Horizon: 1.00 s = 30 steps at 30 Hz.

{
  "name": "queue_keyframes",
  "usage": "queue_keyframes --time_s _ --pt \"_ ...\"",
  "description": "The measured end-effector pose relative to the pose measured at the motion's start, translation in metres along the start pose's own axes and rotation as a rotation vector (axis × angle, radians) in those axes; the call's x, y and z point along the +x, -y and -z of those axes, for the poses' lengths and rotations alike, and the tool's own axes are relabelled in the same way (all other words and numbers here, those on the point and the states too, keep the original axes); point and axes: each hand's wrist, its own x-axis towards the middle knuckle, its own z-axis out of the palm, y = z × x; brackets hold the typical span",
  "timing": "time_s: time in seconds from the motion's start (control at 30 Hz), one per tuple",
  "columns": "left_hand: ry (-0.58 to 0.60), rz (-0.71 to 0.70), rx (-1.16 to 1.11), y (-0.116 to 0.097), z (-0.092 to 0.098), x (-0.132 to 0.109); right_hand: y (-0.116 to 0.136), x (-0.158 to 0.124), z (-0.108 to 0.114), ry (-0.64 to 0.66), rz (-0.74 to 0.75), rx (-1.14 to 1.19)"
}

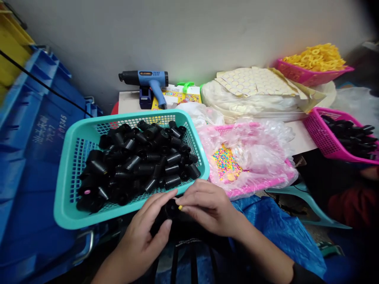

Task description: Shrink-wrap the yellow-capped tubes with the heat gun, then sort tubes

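Note:
My left hand (148,230) is closed around a black plastic cylinder (171,209), its round end turned up toward me. Pinched in the fingertips of my right hand (209,207) is a small yellow bead (180,207), right at the rim of that end. Just beyond my hands stands a turquoise basket (66,197), heaped with black plastic cylinders (148,157). One of them, at the lower left, shows a pink spot at its end. Right of it, a plastic-lined pink basket (254,185) holds many small coloured beads (225,159).
A blue heat gun (151,79) rests at the back by the wall. Stacked bags and printed sheets (254,83), a pink basket of yellow parts (315,59) and another of black parts (349,132) stand rightward. Blue crates (38,138) line the left. A person's red sleeve (352,205) shows right.

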Motion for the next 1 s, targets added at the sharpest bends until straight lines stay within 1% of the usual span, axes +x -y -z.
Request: queue_keyframes --time_s 0.07,0.17,0.23,0.3,0.43,0.5,0.57,0.67,0.73,0.83,1.0 --pt "0.017 -0.037 0.023 -0.001 0.001 0.001 0.003 -0.002 -0.003 -0.033 -0.090 0.108" --pt "0.060 -0.065 0.040 0.000 0.001 0.002 0.006 -0.006 -0.007 -0.094 -0.300 0.381" --pt "0.070 -0.067 0.052 0.000 0.001 0.002 0.006 -0.008 -0.008 -0.108 -0.374 0.537" --pt "0.065 -0.065 0.058 0.002 0.001 0.001 0.006 -0.009 -0.008 -0.105 -0.421 0.590" --pt "0.082 -0.049 0.039 0.004 0.004 -0.002 0.008 -0.010 -0.009 -0.090 -0.554 0.553" --pt "0.083 -0.054 0.024 0.003 0.004 -0.004 0.010 -0.010 -0.010 -0.086 -0.565 0.503" --pt "0.058 -0.040 0.002 0.002 0.002 -0.006 0.011 -0.009 -0.011 -0.078 -0.517 0.432" --pt "-0.009 0.026 -0.029 -0.002 -0.004 -0.008 0.010 -0.008 -0.012 -0.035 -0.425 0.341" --pt "-0.037 0.054 -0.041 -0.003 -0.008 -0.009 0.006 -0.008 -0.014 -0.019 -0.425 0.338" --pt "-0.039 0.053 -0.052 -0.005 -0.012 -0.008 -0.003 -0.010 -0.019 -0.019 -0.475 0.456" --pt "-0.026 -0.013 -0.050 -0.005 -0.014 -0.006 -0.010 -0.013 -0.024 -0.002 -0.531 0.739"
